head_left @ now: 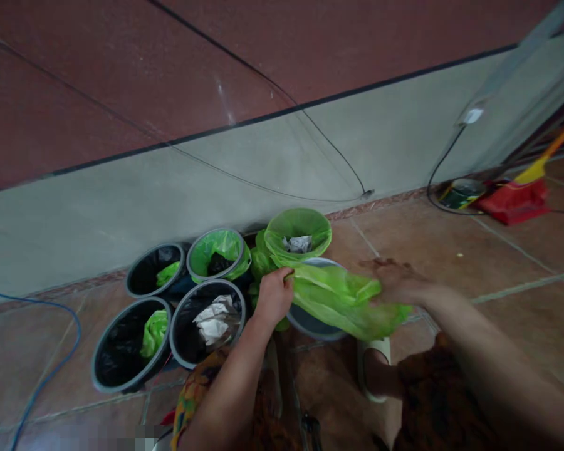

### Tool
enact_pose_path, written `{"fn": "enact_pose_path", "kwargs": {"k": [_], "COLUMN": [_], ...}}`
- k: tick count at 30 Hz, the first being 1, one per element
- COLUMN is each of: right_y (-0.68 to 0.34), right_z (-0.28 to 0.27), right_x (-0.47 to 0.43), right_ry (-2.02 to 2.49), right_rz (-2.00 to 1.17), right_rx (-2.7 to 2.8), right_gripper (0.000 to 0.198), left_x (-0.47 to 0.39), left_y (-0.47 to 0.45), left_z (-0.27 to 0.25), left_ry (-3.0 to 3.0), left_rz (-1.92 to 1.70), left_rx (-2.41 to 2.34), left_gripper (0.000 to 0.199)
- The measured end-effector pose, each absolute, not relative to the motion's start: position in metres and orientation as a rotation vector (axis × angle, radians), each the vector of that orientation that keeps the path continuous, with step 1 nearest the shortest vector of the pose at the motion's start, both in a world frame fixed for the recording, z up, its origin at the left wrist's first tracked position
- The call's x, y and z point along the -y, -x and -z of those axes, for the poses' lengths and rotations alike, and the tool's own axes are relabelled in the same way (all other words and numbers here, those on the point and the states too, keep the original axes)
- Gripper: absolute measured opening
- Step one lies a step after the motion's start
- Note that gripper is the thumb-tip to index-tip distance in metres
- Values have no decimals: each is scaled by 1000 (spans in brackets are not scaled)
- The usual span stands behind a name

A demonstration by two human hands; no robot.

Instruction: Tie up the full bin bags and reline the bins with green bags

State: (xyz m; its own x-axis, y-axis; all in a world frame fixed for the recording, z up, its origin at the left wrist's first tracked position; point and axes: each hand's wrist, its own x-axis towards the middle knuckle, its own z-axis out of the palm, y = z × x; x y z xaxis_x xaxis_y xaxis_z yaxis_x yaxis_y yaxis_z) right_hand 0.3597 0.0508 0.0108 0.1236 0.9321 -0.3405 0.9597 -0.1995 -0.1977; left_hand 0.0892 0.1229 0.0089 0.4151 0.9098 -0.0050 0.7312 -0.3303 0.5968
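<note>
Altogether six bins [155,270], one green bag [343,297] gripped by left hand [273,294] and right hand [395,282].

**Tiled floor along the wall**

We see a reddish-brown tiled floor [474,250] filling the lower half of the frame, with pale grout lines running across it. Left of centre, six bins stand on it in a cluster by the wall: a green-lined bin [299,235] at centre, another green-lined one [216,254] beside it, a black-lined bin [155,269] further left, two grey bins [129,344] [209,322] in front, and a sixth [310,319] half covered. A blue cable [51,369] curls at lower left. At upper right lie a red dustpan [514,200] and a black cable [435,181].
</note>
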Motion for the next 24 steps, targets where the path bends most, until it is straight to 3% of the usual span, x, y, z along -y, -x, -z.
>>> {"fn": "enact_pose_path", "kwargs": {"k": [3,5,9,12,15,18,21,24], "right_y": [-318,-294,-276,-290,-315,-340,-362,-379], "right_z": [-13,-11,-10,-14,-18,-20,-24,-29], "right_x": [-53,-54,-57,-59,-60,-57,-51,-45], "right_ry": [-2161,-2173,-2344,-2398,-2409,-2335,-2150,-2047], "right_rz": [789,837,635,710,1003,1494,1945,2002], "right_rx": [-2366,-2531,-2438,-2390,-2406,-2294,-2055,-1915], "right_gripper": [83,67,31,30,30,30,42,52], "left_x": [-114,-110,-109,-111,-115,-121,-127,-130], "left_y": [-105,-112,-115,-108,-96,-84,-71,-60], "left_z": [-2,1,1,0,-3,-9,-16,-22], "left_ry": [-2075,-2056,-2066,-2173,-2299,-2329,-2314,-2281], "left_rz": [-581,-614,-635,-559,-427,-355,-382,-461], "left_rx": [-1289,-1248,-1174,-1208,-1346,-1502,-1607,-1645], "left_gripper": [23,19,19,36,43,41,37,29]}}
